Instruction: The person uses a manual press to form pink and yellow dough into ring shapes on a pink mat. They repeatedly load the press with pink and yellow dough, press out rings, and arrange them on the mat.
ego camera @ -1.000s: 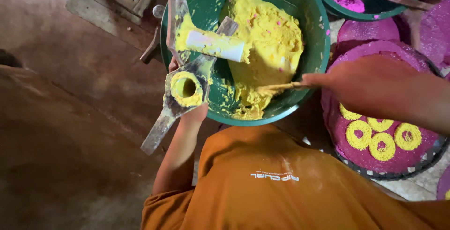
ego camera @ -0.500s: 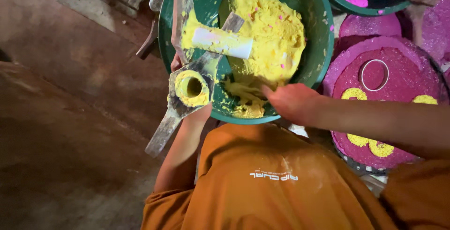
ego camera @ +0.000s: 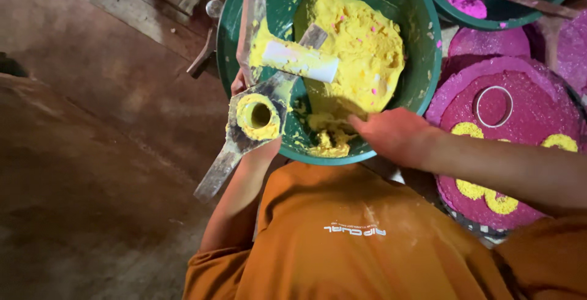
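Behind the ring mould (ego camera: 257, 117), left hand (ego camera: 239, 84) mostly hidden

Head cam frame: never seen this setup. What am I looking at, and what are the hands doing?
There is no machine here. A camera on the person's head looks straight down past an orange shirt at their two bare hands. The left hand, mostly hidden, holds a paddle-shaped metal tool carrying a ring mould packed with yellow paste. The right hand reaches into a green basin of yellow paste; whether it grips anything I cannot tell. A white cylinder lies in the basin. On the right, a round pink tray bears yellow rings and a bare metal ring.
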